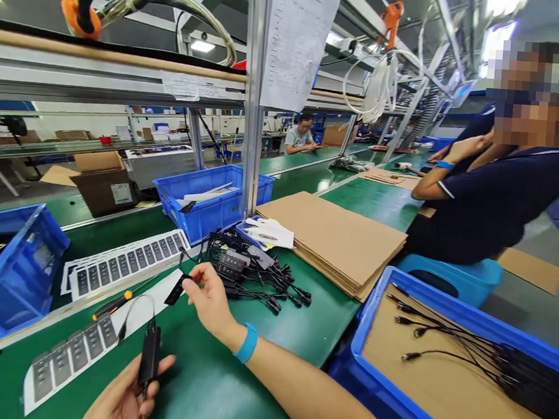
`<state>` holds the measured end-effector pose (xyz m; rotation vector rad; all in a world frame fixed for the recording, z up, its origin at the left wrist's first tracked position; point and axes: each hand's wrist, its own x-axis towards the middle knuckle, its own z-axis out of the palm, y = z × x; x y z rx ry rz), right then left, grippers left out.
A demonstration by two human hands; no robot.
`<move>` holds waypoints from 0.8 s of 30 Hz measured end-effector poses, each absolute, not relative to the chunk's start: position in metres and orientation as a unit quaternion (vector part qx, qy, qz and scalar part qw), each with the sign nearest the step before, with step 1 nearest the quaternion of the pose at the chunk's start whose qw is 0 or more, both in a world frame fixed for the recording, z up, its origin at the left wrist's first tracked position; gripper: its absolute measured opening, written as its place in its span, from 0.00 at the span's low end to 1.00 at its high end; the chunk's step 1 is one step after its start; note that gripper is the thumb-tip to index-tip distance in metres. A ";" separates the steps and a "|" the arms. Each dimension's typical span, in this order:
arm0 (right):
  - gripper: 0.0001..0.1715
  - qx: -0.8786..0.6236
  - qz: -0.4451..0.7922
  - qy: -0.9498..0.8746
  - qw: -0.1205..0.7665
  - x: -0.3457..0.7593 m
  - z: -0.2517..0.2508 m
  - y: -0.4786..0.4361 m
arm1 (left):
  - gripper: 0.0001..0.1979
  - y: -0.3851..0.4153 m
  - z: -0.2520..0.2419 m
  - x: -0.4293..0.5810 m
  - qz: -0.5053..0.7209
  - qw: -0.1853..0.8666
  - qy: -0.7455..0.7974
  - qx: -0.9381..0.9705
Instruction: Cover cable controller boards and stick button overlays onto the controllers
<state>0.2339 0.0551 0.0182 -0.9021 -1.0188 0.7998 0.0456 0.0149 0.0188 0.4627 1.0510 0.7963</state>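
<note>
My left hand (126, 387) is closed around a small black electronic box (150, 353) with thin cables at both ends. My right hand (213, 304), a blue band on its wrist, pinches a dark rectangular label (178, 290) between thumb and fingers. Below it lies a partly used sheet of grey labels (70, 359), its bare white backing towards my right hand. Fuller label sheets (129, 263) are stacked behind. Between them rests a yellow and black screwdriver-like tool (112, 305). A heap of black boxes with cables (256, 272) lies just beyond my right hand.
Flat cardboard sheets (335, 232) are stacked on the green bench. A blue bin (361, 343) at right holds cabled boxes on cardboard. More blue bins (16, 274) stand at left and behind (202, 220). A metal post (254, 105) rises ahead. Two people (496, 186) are at right.
</note>
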 end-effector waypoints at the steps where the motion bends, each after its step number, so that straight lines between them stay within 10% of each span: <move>1: 0.15 -0.405 0.364 -0.460 0.701 0.233 0.019 0.054 | 0.26 0.012 0.020 0.047 0.369 0.767 0.483 0.204; 24: 0.20 -0.426 0.502 -0.497 0.566 0.210 0.009 0.023 | 0.34 -0.010 0.007 0.041 0.382 0.767 0.395 0.331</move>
